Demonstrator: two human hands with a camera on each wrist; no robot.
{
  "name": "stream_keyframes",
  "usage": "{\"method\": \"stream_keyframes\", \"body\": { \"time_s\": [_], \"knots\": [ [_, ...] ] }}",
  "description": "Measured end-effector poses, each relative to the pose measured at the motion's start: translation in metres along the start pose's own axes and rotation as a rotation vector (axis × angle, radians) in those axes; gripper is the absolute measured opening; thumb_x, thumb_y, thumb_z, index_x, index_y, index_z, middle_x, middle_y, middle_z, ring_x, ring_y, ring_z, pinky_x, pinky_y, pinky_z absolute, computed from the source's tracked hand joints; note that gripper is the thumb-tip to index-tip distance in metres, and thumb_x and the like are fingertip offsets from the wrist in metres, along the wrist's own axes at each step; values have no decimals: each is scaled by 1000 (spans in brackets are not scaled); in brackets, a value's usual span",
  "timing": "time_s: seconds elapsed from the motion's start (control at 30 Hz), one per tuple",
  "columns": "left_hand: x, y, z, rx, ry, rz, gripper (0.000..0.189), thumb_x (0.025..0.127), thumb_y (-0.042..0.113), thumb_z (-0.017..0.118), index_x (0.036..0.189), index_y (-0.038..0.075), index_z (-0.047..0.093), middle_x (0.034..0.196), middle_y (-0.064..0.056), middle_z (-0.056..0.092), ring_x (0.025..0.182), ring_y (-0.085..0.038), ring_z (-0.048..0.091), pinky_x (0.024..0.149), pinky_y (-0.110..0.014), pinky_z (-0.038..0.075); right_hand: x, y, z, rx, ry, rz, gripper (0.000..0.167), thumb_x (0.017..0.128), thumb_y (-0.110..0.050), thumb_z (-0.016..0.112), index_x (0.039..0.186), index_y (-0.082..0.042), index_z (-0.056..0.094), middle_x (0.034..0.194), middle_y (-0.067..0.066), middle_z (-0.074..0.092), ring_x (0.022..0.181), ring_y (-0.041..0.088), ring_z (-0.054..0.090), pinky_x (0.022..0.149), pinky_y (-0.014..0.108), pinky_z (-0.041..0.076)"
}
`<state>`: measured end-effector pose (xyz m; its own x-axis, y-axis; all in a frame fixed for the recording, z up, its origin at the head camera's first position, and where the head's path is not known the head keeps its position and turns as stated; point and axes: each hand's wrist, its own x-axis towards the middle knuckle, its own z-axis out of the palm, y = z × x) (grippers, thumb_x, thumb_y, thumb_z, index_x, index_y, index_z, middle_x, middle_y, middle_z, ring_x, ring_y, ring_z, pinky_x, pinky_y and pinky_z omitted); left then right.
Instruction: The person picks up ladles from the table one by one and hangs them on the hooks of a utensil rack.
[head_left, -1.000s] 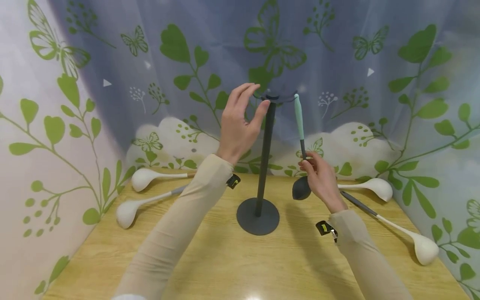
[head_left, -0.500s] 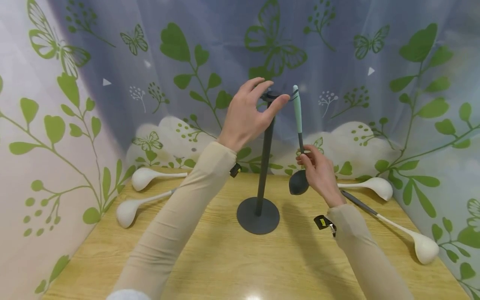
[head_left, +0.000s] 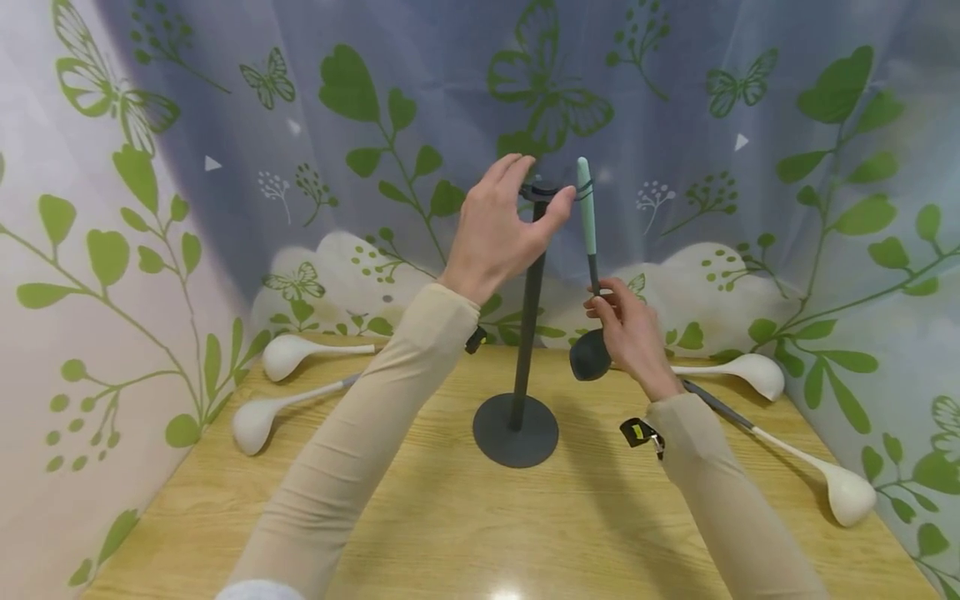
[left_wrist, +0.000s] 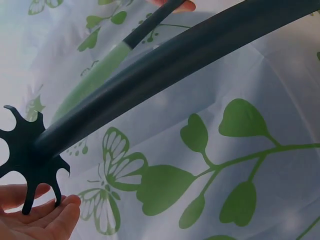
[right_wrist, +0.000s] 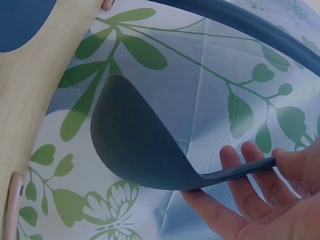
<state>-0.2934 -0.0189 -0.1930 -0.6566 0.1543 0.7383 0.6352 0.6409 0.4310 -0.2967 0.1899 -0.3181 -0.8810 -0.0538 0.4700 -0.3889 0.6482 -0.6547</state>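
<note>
A black utensil stand (head_left: 529,333) with a ring of hooks (head_left: 546,192) on top stands mid-table. My left hand (head_left: 498,225) is at those hooks, thumb and fingers spread apart, fingers reaching by the far side. In the left wrist view the hook tips (left_wrist: 28,204) lie against the left fingers. A ladle with a mint-green handle (head_left: 587,212) and black bowl (head_left: 590,357) hangs upright right of the stand, bowl down. My right hand (head_left: 633,333) pinches its dark shaft just above the bowl. The handle's upper part is beside a right-hand hook; whether it is seated cannot be told.
Two white ladles lie at the left, one behind (head_left: 288,358), one in front (head_left: 255,427). At the right lie two more, one behind (head_left: 759,377) and one in front (head_left: 851,496). A patterned curtain (head_left: 420,100) surrounds the wooden table (head_left: 450,533).
My right hand has raised the ladle and shifted it slightly left, so its handle end stands above the hooks. My left hand has moved right, closer over the stand's top.
</note>
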Motion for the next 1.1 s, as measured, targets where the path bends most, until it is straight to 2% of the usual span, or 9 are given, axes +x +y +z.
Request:
{"method": "stream_keyframes", "body": {
  "time_s": [0.13,0.37,0.63,0.87,1.1],
  "knots": [
    [-1,-1,0,-7,-11,-12,65,95,52,53,142,7,51,150,-9,46,137,-24,47,111,-34,41,2,0,-1,6,-14,-3,27,106,-20,45,128,-11,57,114,17,69,104,34,69,94,55,51],
    [-2,-2,1,-21,1,17,65,94,51,55,142,6,51,149,-9,47,136,-24,48,110,-33,42,5,2,-3,12,-38,-7,29,106,-21,43,129,-10,57,115,17,69,105,34,67,95,55,49],
    [-2,-3,0,-26,-4,21,66,94,51,55,143,6,50,149,-9,47,137,-23,47,111,-32,41,9,1,-5,24,-77,3,29,107,-21,43,130,-9,57,116,17,68,108,34,66,97,55,48],
    [-1,-4,0,-43,5,33,65,94,50,56,142,6,50,148,-10,49,136,-23,49,110,-31,42,14,3,-4,24,-73,-21,29,106,-19,43,129,-9,57,115,19,68,107,36,66,95,54,49],
    [1,-6,-1,-60,-14,40,64,95,48,55,142,6,50,147,-10,50,136,-22,48,111,-30,41,19,5,-3,34,-88,5,30,107,-21,41,131,-10,56,116,17,67,110,35,63,97,53,48]
  ]
}}
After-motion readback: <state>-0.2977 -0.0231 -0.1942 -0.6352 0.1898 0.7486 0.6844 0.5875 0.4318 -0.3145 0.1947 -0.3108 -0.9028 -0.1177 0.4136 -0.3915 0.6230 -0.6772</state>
